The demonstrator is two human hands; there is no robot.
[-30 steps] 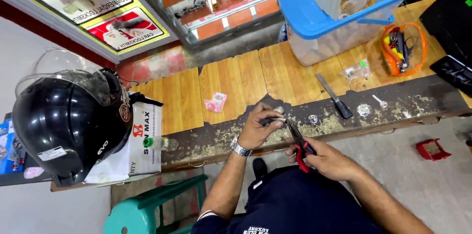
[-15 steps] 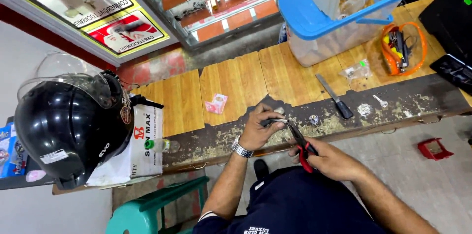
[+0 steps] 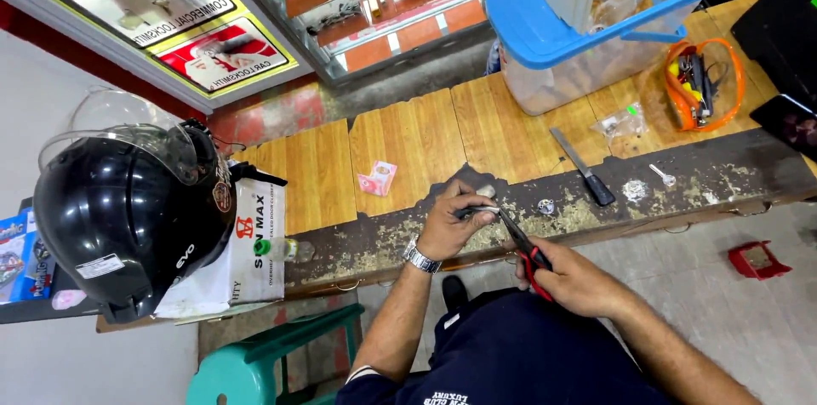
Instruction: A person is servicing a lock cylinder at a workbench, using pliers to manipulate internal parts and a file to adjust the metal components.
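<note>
My left hand [image 3: 451, 222] rests on the worn front edge of the wooden workbench [image 3: 408, 150] and pinches a small dark metal piece [image 3: 477, 211] between thumb and fingers. My right hand [image 3: 572, 279] grips red-handled pliers [image 3: 521, 245], held just off the bench edge, with the jaws closed on that small piece. A wristwatch sits on my left wrist.
A black helmet [image 3: 128, 209] sits on a white box [image 3: 247, 252] at the left. A metal file [image 3: 582, 167], a small key [image 3: 662, 175], a pink packet [image 3: 377, 177], a blue-lidded clear tub [image 3: 596, 22] and an orange tray of tools [image 3: 702, 86] lie on the bench. A green stool [image 3: 255, 362] stands below.
Both hands stay at the bench edge on the small piece with only slight shifts; the pliers remain clamped on it.
</note>
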